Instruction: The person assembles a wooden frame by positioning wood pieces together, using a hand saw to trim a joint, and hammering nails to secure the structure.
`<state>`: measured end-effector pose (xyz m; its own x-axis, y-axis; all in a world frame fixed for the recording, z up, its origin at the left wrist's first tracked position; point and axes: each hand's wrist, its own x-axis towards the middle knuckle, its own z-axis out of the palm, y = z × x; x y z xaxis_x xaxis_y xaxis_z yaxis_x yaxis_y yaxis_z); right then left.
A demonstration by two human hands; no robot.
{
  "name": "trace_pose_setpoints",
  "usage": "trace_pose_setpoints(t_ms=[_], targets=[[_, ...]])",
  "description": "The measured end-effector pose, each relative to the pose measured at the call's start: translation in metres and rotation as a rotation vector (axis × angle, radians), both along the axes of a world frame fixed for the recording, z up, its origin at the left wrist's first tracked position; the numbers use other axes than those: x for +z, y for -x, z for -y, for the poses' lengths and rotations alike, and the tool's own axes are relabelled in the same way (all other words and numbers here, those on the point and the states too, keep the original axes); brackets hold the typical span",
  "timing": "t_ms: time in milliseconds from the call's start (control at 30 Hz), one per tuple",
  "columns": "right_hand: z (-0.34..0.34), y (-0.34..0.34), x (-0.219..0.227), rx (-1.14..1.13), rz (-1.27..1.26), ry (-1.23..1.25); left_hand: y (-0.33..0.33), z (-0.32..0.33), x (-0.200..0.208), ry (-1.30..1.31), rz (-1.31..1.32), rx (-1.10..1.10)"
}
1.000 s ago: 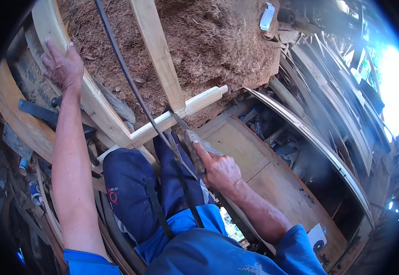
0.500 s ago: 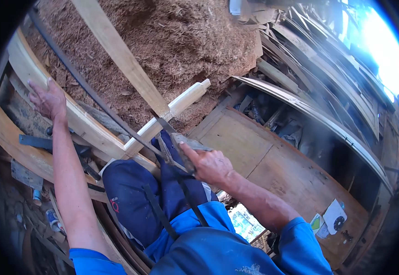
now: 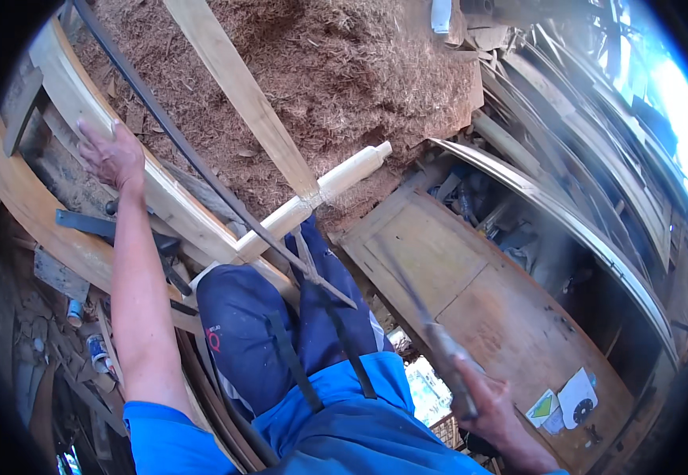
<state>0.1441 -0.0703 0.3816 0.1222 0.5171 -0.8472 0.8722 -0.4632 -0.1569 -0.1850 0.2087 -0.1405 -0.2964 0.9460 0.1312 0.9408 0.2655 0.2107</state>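
My left hand [image 3: 114, 158] lies with fingers apart on a pale curved wooden frame piece [image 3: 166, 207] at the left. My right hand [image 3: 490, 402] is closed round the worn handle of a narrow-bladed hand tool [image 3: 448, 358], held over the low right. Motion blurs its thin blade, so I cannot tell its exact kind. The blade is apart from the wood. In the middle, a shaped pale crosspiece [image 3: 352, 172] with a narrowed end meets a straight plank [image 3: 249, 99]. A long dark bar [image 3: 193, 154] crosses over the crosspiece, its tapered end above my legs.
Shavings [image 3: 344, 71] heap up beyond the wood. On the right lies a flat brown wooden panel [image 3: 494, 301] with papers and a disc [image 3: 578, 397]. Stacked boards [image 3: 589, 134] fill the far right. Scraps and cans [image 3: 98, 352] lie low left.
My right hand has pulled the tool away from the crosspiece, down and to the right. My left hand stays on the curved piece. The whole view has shifted slightly.
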Motion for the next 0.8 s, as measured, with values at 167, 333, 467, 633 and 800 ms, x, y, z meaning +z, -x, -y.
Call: trace_pose_setpoints(t_ms=[167, 333, 467, 633, 800], targets=[[-0.018, 0.025, -0.119, 0.088, -0.139, -0.068, -0.015, 0.006, 0.008, 0.118, 0.038, 0.04], [-0.03, 0.034, -0.178, 0.109, -0.101, -0.009, -0.021, 0.003, 0.012, 0.079, 0.095, 0.016], [-0.037, 0.037, -0.182, 0.112, -0.084, 0.045, -0.014, 0.003, 0.006, 0.027, 0.127, -0.008], [-0.056, 0.043, -0.178, 0.165, -0.055, 0.15, -0.014, 0.006, 0.003, 0.004, 0.118, -0.016], [-0.063, 0.038, -0.192, 0.162, -0.043, 0.176, -0.009, 0.007, -0.004, -0.012, 0.08, -0.017]])
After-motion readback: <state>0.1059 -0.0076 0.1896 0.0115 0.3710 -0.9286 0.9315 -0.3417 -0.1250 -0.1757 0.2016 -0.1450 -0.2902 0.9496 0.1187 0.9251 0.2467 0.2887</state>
